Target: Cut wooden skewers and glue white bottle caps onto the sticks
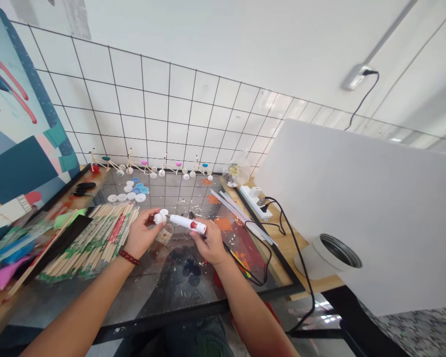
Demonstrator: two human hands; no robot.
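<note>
My right hand [210, 243] is closed round a white glue gun [188, 223] with a red trigger, its nozzle pointing left. My left hand [143, 233] pinches a small white bottle cap piece [159, 217] right at the gun's tip. Both hands hover over the glass tabletop [178, 277]. A beaded bracelet [129, 257] sits on my left wrist. The gun's black cord [260, 248] runs off to the right.
A heap of wooden sticks [92, 238] lies left of my hands. Loose bottle caps [134, 191] and several small stick-and-cap models [148, 168] stand near the tiled wall. A white power strip [256, 201], clear glue sticks [241, 215], a white cup [329, 255] and a white board [375, 208] are right.
</note>
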